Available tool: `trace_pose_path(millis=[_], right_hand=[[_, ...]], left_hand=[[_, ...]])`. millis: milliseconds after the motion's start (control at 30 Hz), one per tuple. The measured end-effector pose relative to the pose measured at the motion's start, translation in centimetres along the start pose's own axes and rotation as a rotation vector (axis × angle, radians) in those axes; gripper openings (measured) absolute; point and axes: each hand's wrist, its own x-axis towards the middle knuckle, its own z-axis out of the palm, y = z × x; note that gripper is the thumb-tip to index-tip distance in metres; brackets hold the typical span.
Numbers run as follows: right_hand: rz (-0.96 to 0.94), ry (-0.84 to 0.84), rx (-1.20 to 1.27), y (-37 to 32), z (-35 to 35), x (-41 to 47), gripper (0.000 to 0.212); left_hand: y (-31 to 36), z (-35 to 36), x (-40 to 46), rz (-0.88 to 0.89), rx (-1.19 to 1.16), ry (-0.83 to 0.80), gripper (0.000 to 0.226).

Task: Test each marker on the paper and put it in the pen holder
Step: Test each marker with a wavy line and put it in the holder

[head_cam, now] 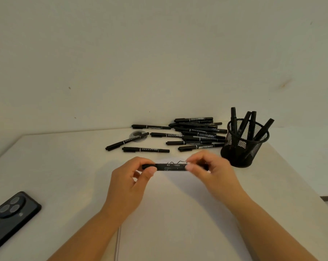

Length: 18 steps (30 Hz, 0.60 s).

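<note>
Two hands hold one marker point(171, 167) level above the paper point(178, 204).

The left hand point(129, 182) pinches the marker's left end between thumb and curled fingers; the right hand point(209, 170) pinches the right end the same way, and both forearms come up from the lower edge. Just behind the fingers a thin black scribble point(176, 162) shows on the paper. Beyond the fingertips lies a pile of markers point(195, 132), and to the right of the right hand stands the holder point(244, 146) with several markers in it.
</note>
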Motion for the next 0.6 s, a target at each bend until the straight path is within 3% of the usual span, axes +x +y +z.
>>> trace_pose_path(millis=[100,233,467,600], right_hand=[[-0.085,-0.179,-0.344,-0.3,0.5,-0.4,0.014],[-0.222,-0.241,-0.517,-1.0,0.4,-0.5,0.023],[-0.279,-0.024,-0.506,-1.3,-1.3,-0.1,0.019],[-0.155,0.289,-0.306,-1.1,-3.4,0.4,0.014]], left_hand=[[0.1,0.1,0.3,-0.005,0.076,-0.105,0.008],[1.0,0.6,1.0,0.063,0.168,-0.136,0.021],[4.1,2.9,3.5,0.236,0.233,-0.096,0.037],[3.7,4.8,6.9,0.155,0.227,-0.121,0.023]])
